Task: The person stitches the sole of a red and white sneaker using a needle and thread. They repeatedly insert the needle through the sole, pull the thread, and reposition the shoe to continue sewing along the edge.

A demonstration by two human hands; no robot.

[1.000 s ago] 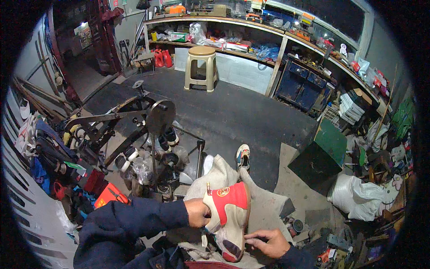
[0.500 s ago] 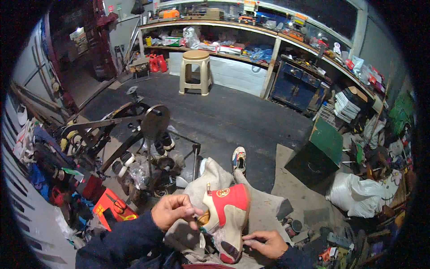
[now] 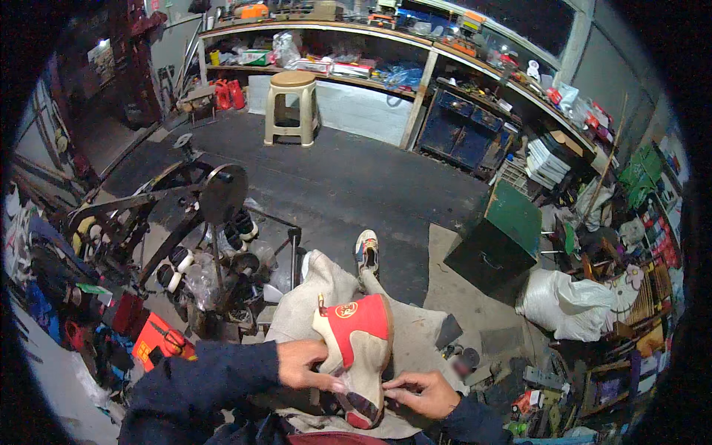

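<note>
A cream and red shoe (image 3: 363, 334) lies across my lap on a grey cloth (image 3: 415, 348), its dark and red toe toward me. My left hand (image 3: 304, 366) grips its left side, thumb pressed near the toe; some of those fingers are hidden at the shoe opening. At the right edge of the sole, my right hand (image 3: 426, 394) is closed in a pinch of thumb and forefinger. What it pinches is too small to make out.
Another light shoe (image 3: 367, 251) stands beyond the cloth. A black iron machine with a round wheel (image 3: 224, 193) is at left, near scissors (image 3: 174, 341) on red paper. A green box (image 3: 497, 230) and white sack (image 3: 567, 304) sit right; a stool (image 3: 291, 107) stands farther back.
My left hand has gone from pinching a dark strand beside the shoe to gripping the shoe's side. My right hand stays at the sole edge. The whole view has shifted slightly.
</note>
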